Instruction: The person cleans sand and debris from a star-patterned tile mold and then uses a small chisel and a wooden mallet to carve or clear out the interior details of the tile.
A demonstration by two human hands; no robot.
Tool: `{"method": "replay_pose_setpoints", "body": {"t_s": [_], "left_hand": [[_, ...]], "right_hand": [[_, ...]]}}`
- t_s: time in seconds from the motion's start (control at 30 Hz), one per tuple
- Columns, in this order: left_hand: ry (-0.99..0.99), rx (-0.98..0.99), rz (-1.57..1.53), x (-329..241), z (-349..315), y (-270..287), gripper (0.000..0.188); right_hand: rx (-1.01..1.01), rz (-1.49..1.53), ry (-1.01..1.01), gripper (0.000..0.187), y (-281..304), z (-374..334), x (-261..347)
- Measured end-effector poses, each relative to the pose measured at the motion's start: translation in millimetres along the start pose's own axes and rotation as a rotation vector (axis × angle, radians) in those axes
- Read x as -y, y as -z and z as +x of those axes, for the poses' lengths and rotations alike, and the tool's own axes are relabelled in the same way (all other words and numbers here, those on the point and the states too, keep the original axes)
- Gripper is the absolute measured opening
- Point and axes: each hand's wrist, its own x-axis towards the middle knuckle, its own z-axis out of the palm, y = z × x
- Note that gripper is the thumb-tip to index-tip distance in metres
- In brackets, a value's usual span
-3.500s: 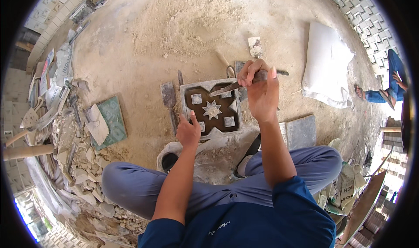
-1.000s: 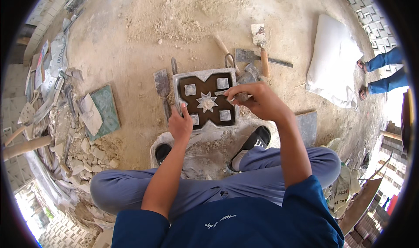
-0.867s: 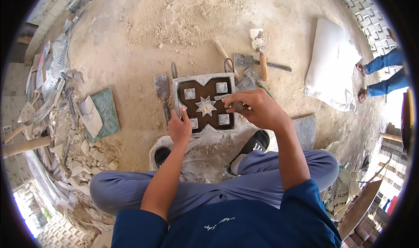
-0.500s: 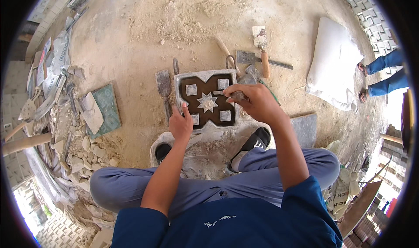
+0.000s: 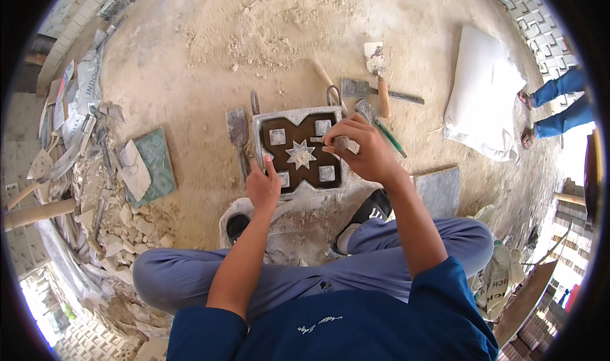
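Observation:
A square grey metal mould [image 5: 258, 138] lies on the ground between my feet. Dark brown material fills the space around its central star [image 5: 300, 154] and square blocks. My left hand [image 5: 263, 184] grips the mould's lower left edge, thumb on top; its other fingers are partly hidden. In my right hand [image 5: 365, 148] is a small tool [image 5: 343, 143] with a thick, dusty handle. Its narrow flat tip reaches over the brown material, just below the upper right block [image 5: 323, 127]. My fingers hide part of the tool.
Around the mould lie a flat scraper [image 5: 237, 129], a green-handled hammer [image 5: 389, 137], a wooden-handled trowel [image 5: 383, 94] and a grey slab [image 5: 438, 190]. A white sack [image 5: 486, 88] lies at right, near another person's legs [image 5: 559, 110]. Rubble [image 5: 121, 215] and a green tile [image 5: 154, 164] sit left.
My right hand has turned, tipping the tool's handle end more upward and showing more of the hammer behind. The tool tip has moved slightly. My left hand stays on the mould's edge.

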Motion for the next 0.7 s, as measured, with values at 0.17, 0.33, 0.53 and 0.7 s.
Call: {"method": "replay_pose_setpoints", "body": {"t_s": [0.17, 0.33, 0.53, 0.7], "left_hand": [[0.021, 0.026, 0.053, 11.6, 1.1, -2.7, 0.064], [-0.024, -0.042, 0.034, 13.6, 1.7, -8.0, 0.065], [0.0, 0.034, 0.064, 6.8, 0.0, -3.7, 0.067], [-0.02, -0.021, 0.047, 16.0, -1.9, -5.1, 0.068]], "right_hand": [[0.036, 0.556, -0.317, 0.04, -29.5, 23.0, 6.0], [-0.19, 0.634, -0.377, 0.044, -48.8, 24.4, -2.6], [-0.361, 0.807, -0.197, 0.06, -72.2, 21.3, -18.9], [-0.292, 0.627, -0.255, 0.028, -51.8, 3.2, -7.8]]}}
